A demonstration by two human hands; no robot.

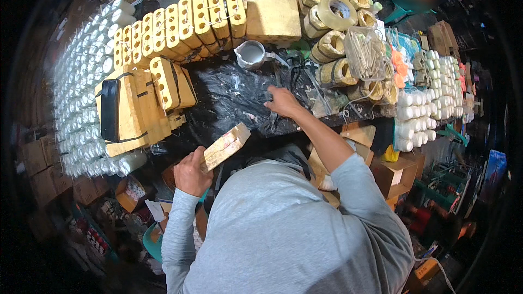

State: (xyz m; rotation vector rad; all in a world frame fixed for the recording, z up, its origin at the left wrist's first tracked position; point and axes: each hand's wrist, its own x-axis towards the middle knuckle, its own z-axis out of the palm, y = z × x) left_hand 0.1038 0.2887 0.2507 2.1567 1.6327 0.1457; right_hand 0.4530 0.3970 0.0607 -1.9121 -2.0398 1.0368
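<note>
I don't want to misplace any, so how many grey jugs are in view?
1: the grey jug stands on the black sheeting, beyond the right hand. Others may be hidden in the clutter.

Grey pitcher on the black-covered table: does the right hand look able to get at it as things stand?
Probably yes: the right hand is close by on the near side, the pitcher has its handle toward the right, and only black sheeting seems to lie between.
</note>
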